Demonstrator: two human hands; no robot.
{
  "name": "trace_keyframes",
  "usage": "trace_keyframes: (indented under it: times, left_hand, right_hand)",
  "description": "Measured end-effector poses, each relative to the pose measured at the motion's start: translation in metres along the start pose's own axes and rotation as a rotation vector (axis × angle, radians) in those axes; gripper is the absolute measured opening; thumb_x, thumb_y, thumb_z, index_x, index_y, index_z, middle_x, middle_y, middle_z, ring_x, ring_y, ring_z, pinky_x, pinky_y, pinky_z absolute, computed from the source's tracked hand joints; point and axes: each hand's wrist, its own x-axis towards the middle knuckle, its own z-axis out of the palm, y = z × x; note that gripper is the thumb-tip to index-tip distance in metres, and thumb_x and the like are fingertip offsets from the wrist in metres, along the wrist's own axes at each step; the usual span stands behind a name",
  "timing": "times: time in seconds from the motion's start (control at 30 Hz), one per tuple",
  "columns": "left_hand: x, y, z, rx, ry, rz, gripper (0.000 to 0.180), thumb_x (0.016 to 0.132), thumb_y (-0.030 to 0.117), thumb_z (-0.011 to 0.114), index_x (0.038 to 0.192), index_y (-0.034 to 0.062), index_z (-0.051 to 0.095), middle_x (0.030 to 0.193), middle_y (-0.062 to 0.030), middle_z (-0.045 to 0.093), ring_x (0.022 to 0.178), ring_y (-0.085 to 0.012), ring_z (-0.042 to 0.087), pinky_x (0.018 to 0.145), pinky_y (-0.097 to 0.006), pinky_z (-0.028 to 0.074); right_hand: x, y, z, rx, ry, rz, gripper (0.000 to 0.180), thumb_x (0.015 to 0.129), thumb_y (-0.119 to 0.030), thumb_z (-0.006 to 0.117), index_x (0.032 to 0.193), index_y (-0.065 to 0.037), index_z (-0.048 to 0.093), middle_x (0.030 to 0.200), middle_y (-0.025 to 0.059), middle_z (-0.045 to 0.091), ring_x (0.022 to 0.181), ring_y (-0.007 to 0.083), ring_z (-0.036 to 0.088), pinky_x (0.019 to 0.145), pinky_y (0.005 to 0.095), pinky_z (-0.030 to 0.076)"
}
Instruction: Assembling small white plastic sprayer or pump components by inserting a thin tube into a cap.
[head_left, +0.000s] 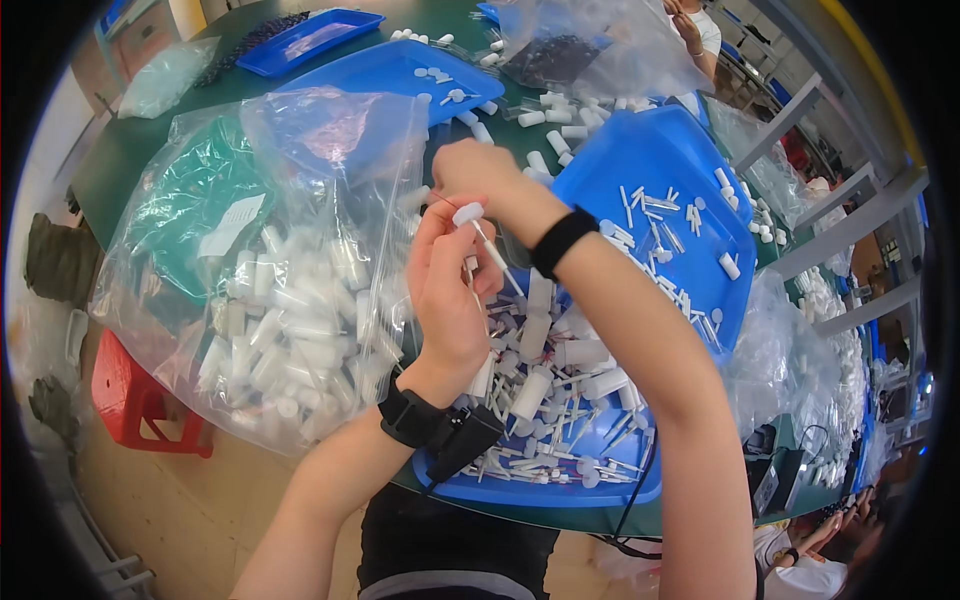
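Note:
My left hand (448, 285) is closed, pinching a thin white stick with a round white cap (467, 213); the stick slants down to the right. A second thin stick shows below its fingers. Crossing just above it, my right hand (485, 175) is curled, its fingertips mostly hidden. What it grips, if anything, I cannot make out. To the left of both hands lies a clear plastic bag (290, 350) full of white cylinders. Under my forearms a blue tray (540, 495) holds a heap of white cylinders (530, 393) and thin capped sticks.
A blue tray (610, 150) with scattered sticks stands at the right. Another blue tray (350, 70) and a narrower one (310, 40) lie at the back. Loose white cylinders (560, 115) dot the green table. A red stool (140, 400) stands at the left. Other people are at the edges.

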Motion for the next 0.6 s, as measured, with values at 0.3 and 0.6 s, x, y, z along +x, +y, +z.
trace_keyframes:
  times: [0.3,0.6]
  left_hand:
    - [-0.006,0.005,0.01,-0.003,-0.075,-0.01,0.022,0.083,0.02,0.046,0.1,0.005,0.046,0.062,-0.0045,0.049,0.044,-0.0071,0.035,0.039,-0.021,0.026]
    - [0.0,0.001,0.007,-0.07,-0.038,-0.042,0.02,0.086,0.023,0.049,0.097,0.0067,0.046,0.074,-0.0052,0.057,0.041,-0.0062,0.032,0.038,-0.021,0.026]
  right_hand:
    - [-0.003,0.009,0.005,0.179,0.063,-0.26,0.05,0.069,-0.024,0.067,0.115,-0.009,0.053,0.105,0.0204,0.057,0.086,0.0351,0.059,0.074,0.0412,0.048]
    - [-0.027,0.011,-0.027,0.194,0.011,-0.115,0.031,0.073,-0.017,0.061,0.102,-0.005,0.06,0.079,0.0144,0.064,0.073,0.0305,0.062,0.065,0.0342,0.049]
